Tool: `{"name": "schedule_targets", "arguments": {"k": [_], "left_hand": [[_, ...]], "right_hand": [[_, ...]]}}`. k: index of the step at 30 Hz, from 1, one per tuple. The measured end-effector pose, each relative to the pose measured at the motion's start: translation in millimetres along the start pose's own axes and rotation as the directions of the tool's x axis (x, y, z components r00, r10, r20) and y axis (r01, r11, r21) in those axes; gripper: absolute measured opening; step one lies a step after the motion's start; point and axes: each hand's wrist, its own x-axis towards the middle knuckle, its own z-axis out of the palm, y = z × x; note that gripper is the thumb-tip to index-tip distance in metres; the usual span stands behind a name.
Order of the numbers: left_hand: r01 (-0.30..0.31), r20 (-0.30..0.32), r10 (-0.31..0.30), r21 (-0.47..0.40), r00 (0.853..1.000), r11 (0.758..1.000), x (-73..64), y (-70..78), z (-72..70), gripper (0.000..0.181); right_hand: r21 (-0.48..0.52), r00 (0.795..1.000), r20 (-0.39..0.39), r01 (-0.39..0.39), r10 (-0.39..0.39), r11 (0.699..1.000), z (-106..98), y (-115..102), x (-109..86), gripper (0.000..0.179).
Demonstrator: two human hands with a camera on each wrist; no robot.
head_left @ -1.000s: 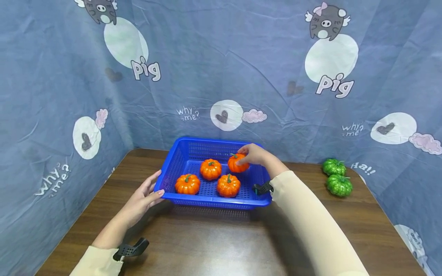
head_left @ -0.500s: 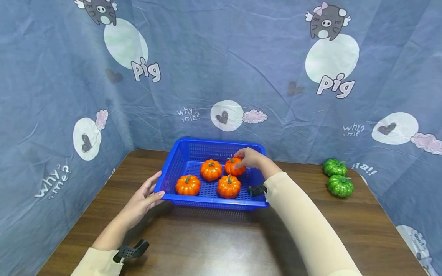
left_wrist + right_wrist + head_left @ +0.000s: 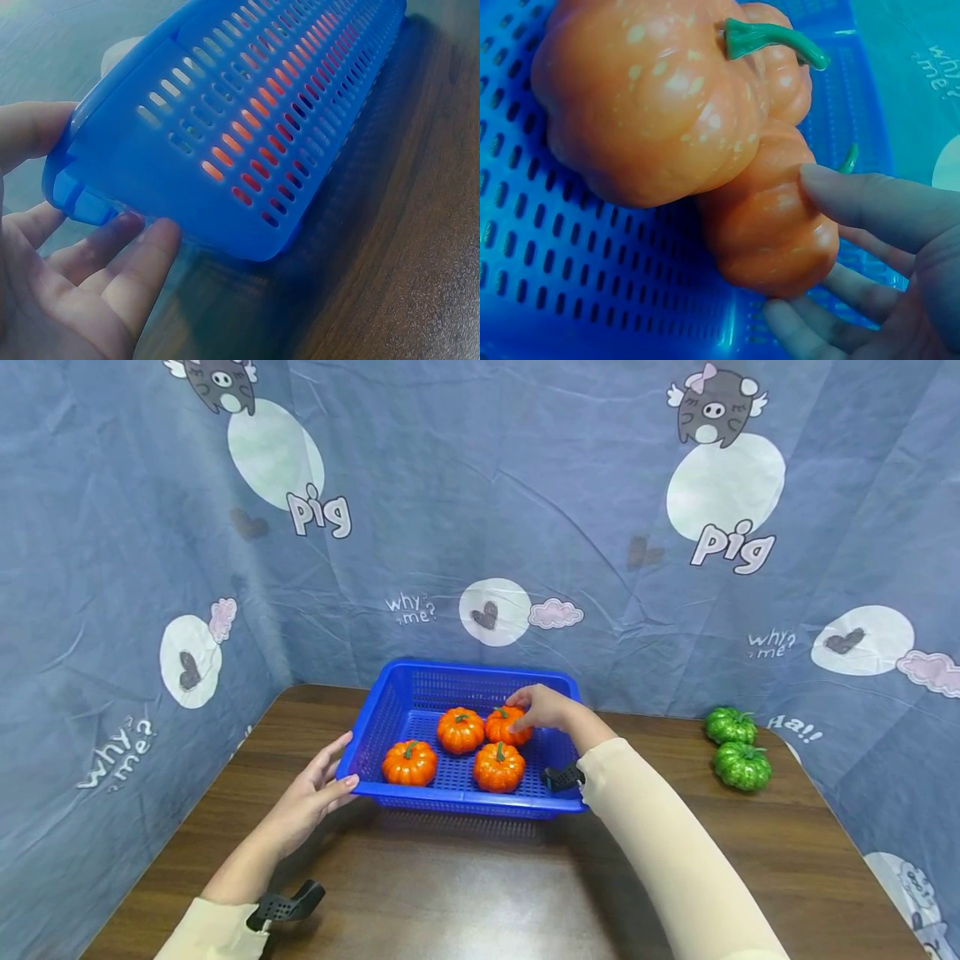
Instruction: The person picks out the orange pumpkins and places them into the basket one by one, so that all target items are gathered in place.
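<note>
Inside a blue plastic basket [image 3: 465,797], my right hand [image 3: 546,706] holds a small orange pumpkin [image 3: 504,731] near the back right. In the right wrist view, the thumb [image 3: 870,199] presses that pumpkin [image 3: 780,240] while the fingers curve along its far side. Three more orange pumpkins share the basket: one at the front left [image 3: 409,766], one in the middle [image 3: 460,732], one in front of the held one [image 3: 498,770]. My left hand [image 3: 303,797] grips the basket's front left corner, thumb on the rim and fingertips against the outer wall [image 3: 202,214].
Two green pumpkins, a rear one [image 3: 729,725] and a front one [image 3: 742,767], sit on the wooden table [image 3: 450,893] to the right of the basket. A blue printed cloth [image 3: 420,510] hangs close behind and along both sides.
My right hand has moved left and down with the orange pumpkin, bringing it beside the middle one in the basket. The left hand stays at the basket's corner.
</note>
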Motion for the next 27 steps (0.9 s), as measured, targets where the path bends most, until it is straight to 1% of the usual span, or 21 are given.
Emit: {"name": "schedule_targets", "arguments": {"k": [3, 11, 21, 27], "left_hand": [[0.000, -0.002, 0.000, -0.003, 1.000, 1.000, 0.7, 0.2, -0.2, 0.070], [-0.005, 0.001, 0.005, 0.004, 1.000, 1.000, 2.2, 1.1, 1.3, 0.071], [0.011, -0.005, -0.011, 0.024, 1.000, 1.000, 0.0, 1.0, 0.0, 0.071], [0.020, -0.012, -0.019, 0.033, 1.000, 0.999, -0.1, -0.9, -1.5, 0.072]], "right_hand": [[-0.008, 1.000, -0.001, 0.011, -0.011, 1.000, -0.5, -0.7, -1.9, 0.051], [-0.019, 1.000, 0.002, -0.006, 0.006, 1.000, -1.3, -1.9, -7.4, 0.048], [0.082, 1.000, 0.009, -0.019, 0.018, 0.996, 4.6, 1.5, -5.6, 0.052], [0.084, 1.000, -0.006, -0.021, 0.022, 0.996, 6.2, 0.0, -6.1, 0.051]]}}
